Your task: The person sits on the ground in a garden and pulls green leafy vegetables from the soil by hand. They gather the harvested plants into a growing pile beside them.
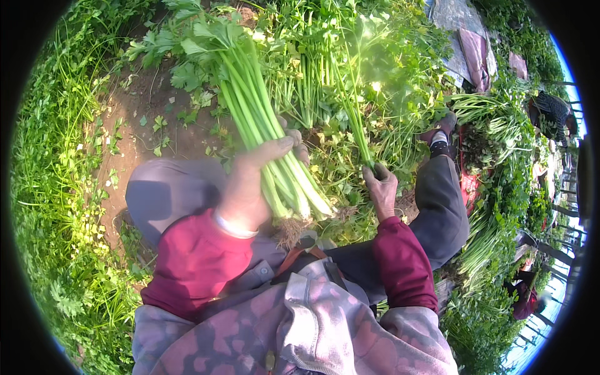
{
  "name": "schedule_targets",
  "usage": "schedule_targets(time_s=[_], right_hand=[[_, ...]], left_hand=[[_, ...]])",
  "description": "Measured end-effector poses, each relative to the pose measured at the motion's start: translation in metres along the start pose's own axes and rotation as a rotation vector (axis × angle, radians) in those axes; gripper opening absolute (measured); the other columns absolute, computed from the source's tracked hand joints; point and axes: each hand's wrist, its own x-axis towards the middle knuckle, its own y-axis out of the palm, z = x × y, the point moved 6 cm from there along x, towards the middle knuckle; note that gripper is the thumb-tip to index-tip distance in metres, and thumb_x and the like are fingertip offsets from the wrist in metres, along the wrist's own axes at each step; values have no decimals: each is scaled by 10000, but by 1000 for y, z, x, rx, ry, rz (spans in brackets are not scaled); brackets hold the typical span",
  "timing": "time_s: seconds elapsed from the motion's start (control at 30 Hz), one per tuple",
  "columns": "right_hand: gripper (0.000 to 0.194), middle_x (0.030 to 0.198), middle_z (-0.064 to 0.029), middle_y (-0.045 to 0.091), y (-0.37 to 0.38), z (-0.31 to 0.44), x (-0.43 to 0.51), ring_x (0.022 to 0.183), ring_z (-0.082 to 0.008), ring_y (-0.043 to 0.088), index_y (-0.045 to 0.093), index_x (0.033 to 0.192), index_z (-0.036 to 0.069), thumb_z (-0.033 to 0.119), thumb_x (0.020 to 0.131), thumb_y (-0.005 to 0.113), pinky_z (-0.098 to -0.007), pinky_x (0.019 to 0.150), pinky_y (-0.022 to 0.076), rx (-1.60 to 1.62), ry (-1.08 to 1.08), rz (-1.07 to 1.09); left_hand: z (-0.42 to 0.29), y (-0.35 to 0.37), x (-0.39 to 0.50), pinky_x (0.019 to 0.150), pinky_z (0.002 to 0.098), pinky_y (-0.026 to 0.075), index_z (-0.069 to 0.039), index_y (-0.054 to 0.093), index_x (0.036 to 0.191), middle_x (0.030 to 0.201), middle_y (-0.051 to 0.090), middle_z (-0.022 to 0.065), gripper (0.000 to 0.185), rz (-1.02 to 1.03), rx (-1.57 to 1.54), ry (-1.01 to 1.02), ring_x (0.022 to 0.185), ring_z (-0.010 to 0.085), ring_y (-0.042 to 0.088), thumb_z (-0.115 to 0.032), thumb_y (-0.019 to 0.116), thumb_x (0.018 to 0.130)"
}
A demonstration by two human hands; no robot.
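Observation:
My left hand (262, 173) is closed around a thick bunch of celery (255, 112), its leaves towards the top of the view and its soil-crusted roots (293, 227) above my lap. To the right, my right hand (380, 185) pinches the lower end of a few thin green stalks (356, 126) between thumb and fingers. Their tops run up into leafy plants. Between the two hands, upright celery stems (307, 89) rise from the ground, with yellowing leaves about their base.
Bare soil (164, 122) lies left of the bunch, with dense greenery (51, 154) beyond. At right are piles of cut celery (487, 243), a red sheet or bag (468, 187) and plastic sheeting (457, 28). Two other people (553, 112) are at the far right.

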Motion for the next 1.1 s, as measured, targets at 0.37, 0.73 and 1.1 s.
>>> schedule_targets(time_s=[0.37,0.73,1.1], right_hand=[[173,619,-83,598,-28,66,-71,515,-213,538,647,839,34,135,725,729,-336,511,440,-383,-524,79],[153,702,-90,584,-39,38,-66,675,-304,581,619,897,64,90,768,697,-395,664,464,-553,-714,178],[514,969,-102,665,28,45,-6,929,-168,587,651,1096,-24,447,895,602,-317,862,438,180,-101,377]], left_hand=[[130,-19,36,865,385,539,-4,593,1069,1043,660,133,235,-39,52,-327,944,258,652,-110,613,860],[134,-34,50,777,321,568,15,575,1098,892,649,92,291,81,136,-330,836,199,663,-135,652,861],[123,-42,19,801,336,554,-34,542,1191,1008,640,89,404,105,220,-305,899,213,648,-100,690,821]])
